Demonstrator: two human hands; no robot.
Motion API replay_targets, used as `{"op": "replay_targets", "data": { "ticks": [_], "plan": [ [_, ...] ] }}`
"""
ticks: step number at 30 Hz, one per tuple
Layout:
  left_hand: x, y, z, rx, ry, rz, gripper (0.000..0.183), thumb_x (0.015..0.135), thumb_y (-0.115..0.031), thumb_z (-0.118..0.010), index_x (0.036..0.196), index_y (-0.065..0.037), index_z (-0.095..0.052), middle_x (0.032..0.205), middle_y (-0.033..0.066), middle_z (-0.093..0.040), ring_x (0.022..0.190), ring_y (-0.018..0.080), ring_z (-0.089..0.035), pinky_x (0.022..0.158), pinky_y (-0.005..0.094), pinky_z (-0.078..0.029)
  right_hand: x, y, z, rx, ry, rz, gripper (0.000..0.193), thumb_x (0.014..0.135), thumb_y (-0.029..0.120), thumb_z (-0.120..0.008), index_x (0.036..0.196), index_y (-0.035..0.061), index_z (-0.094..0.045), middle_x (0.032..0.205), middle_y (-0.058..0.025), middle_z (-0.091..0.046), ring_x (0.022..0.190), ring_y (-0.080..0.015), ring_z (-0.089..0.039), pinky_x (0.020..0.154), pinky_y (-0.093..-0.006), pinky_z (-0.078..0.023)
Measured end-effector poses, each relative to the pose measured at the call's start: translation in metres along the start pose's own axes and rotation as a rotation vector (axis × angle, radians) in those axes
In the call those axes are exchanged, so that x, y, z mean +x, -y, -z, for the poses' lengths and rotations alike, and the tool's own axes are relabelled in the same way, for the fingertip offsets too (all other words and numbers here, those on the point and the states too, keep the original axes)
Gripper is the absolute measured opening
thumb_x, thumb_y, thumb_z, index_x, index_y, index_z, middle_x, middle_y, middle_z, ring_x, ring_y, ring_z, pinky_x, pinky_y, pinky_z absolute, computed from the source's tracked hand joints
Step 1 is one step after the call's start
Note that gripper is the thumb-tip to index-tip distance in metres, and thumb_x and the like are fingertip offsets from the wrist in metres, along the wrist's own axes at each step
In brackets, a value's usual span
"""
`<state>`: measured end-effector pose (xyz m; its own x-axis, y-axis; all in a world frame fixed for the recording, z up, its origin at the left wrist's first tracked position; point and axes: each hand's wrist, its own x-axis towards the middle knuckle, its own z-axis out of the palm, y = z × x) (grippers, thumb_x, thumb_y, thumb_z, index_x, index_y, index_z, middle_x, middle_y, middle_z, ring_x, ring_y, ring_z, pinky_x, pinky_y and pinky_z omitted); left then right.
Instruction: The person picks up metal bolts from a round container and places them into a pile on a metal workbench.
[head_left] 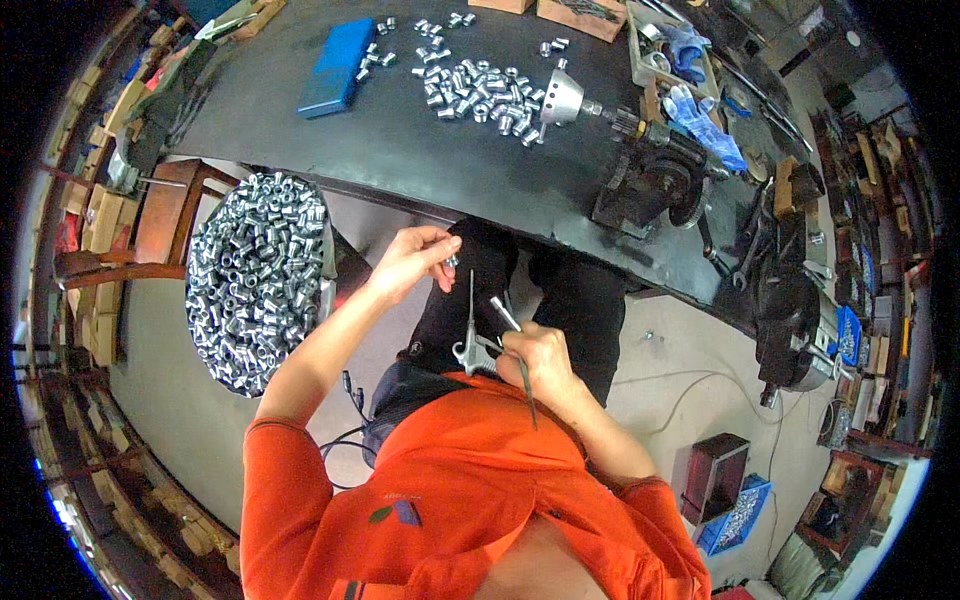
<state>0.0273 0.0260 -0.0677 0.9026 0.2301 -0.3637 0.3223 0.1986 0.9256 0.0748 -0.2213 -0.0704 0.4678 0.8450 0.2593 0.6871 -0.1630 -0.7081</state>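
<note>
Over my thighs, my left hand [412,265] is closed in a pinch on a small shiny metal sleeve [451,262], mostly covered by the fingertips. Closer to my body, my right hand [540,358] grips a slim metal rod tool [507,314]. Its bright tubular end points up and left, and a thin dark end [530,398] sticks out below the fist. An air blow gun [475,352] with a long thin nozzle lies in my lap beside the right hand. To the left of my left forearm is a large container heaped with metal sleeves [258,285].
A dark workbench [400,165] crosses in front of me. On it are a pile of sleeves [480,95], a blue box [337,68] and a hand-cranked machine [660,170] with a cone-shaped head. A wooden chair [168,220] stands left; a blue bin [737,515] of parts sits low right.
</note>
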Motion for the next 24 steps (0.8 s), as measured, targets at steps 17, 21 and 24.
{"op": "replay_targets", "data": {
  "ticks": [17,21,24],
  "plan": [
    [-0.032,-0.029,-0.041,0.031,0.15,-0.123,0.022,0.087,-0.009,-0.061,0.101,0.007,-0.059,0.082,0.01,-0.064,0.071,0.0148,-0.063,0.065,0.0265,-0.051,0.031,0.017,0.021,0.077,0.053,-0.009,0.013,0.06,0.014,-0.065,0.059,0.0066,-0.054,0.06,-0.0134,-0.053,0.052,-0.0323,-0.056,0.05,-0.0427,-0.046],
    [-0.031,-0.029,-0.044,0.116,0.11,-0.069,0.021,0.088,-0.014,-0.061,0.092,0.006,-0.059,0.072,0.008,-0.063,0.064,0.0121,-0.061,0.054,0.0256,-0.05,0.032,0.021,0.023,0.003,0.051,-0.025,0.013,0.061,0.014,-0.064,0.059,0.0067,-0.054,0.059,-0.0135,-0.053,0.052,-0.0322,-0.056,0.05,-0.0423,-0.046],
    [-0.031,-0.029,-0.043,0.153,0.118,-0.035,0.021,0.088,-0.015,-0.061,0.091,0.005,-0.058,0.071,0.0074,-0.062,0.063,0.0117,-0.061,0.052,0.0252,-0.049,0.032,0.018,0.022,0.132,0.074,-0.044,0.013,0.061,0.012,-0.063,0.058,0.0056,-0.052,0.057,-0.0136,-0.05,0.05,-0.0309,-0.054,0.048,-0.0397,-0.043]
  ]
}}
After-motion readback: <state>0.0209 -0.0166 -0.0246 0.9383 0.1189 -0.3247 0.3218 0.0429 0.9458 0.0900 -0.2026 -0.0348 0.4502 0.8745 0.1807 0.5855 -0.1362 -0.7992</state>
